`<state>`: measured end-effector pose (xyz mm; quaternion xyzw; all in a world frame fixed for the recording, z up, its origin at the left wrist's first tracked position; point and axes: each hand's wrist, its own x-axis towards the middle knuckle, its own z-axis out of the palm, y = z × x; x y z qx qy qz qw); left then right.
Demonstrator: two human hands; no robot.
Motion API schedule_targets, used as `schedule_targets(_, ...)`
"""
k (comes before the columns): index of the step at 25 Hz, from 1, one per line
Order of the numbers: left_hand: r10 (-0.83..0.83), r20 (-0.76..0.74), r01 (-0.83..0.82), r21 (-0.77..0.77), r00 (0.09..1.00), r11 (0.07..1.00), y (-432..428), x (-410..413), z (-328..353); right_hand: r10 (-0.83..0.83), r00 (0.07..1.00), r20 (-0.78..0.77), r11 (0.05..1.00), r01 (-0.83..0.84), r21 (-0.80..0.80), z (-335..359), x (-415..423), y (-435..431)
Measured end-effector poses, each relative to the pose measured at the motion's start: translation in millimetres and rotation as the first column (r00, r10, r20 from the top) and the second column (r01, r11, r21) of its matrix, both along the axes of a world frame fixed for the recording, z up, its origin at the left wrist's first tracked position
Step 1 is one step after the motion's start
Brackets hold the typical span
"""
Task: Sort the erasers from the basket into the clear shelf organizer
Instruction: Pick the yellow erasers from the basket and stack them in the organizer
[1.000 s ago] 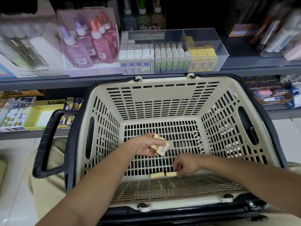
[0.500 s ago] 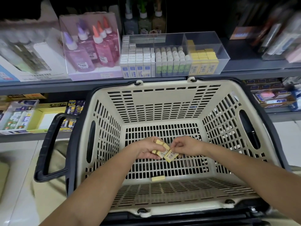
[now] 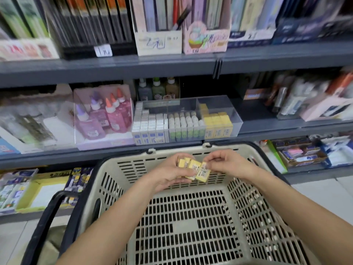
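One grey shelf unit (image 3: 114, 67) is seen behind, and one beige basket (image 3: 112, 188) is set in front of it, lower down. One clear organizer (image 3: 219, 106) stands on the middle shelf, just beyond the basket's far rim. It is divided into three compartments: white erasers (image 3: 150, 125) are packed in the left one, green erasers (image 3: 183, 127) in the middle one and yellow erasers (image 3: 217, 125) in the right one. Their numbers cannot be counted through the blur.

Two grips are held close together over the basket's far end. The left grip (image 3: 168, 175) is curled round the held erasers (image 3: 193, 167), all yellow and fanned out; at least four can be seen. The right grip (image 3: 225, 163) is closed in a pinch on the top of the rightmost eraser (image 3: 203, 174), which is tilted and touches its neighbour. The held erasers are kept above the basket, below the organizer and apart from it.
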<state>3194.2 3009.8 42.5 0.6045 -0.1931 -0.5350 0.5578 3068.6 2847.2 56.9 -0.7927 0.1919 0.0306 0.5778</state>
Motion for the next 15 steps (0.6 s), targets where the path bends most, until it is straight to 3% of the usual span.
schedule_targets(5, 0.143, 0.105, -0.127, -0.146, 0.984, 0.981, -23, 26, 45, -0.053, 0.989, 0.135, 0.994, 0.066, -0.093, 48, 18, -34)
schedule_targets(8, 0.272, 0.186, -0.234, -0.202, 0.944, 0.951, -37, 42, 57, -0.167, 0.943, 0.289, 0.950, 0.233, -0.210, 72, 46, -65)
schedule_targets(12, 0.386, 0.226, -0.325, -0.263, 0.894, 0.908, -47, 56, 58, -0.231, 0.930, 0.287, 0.757, 0.357, -0.547, 84, 98, -113)
schedule_targets(15, 0.413, 0.212, -0.352, -0.274, 0.886, 0.895, -50, 63, 52, -0.237, 0.939, 0.249, 0.689, 0.343, -0.638, 72, 129, -131)
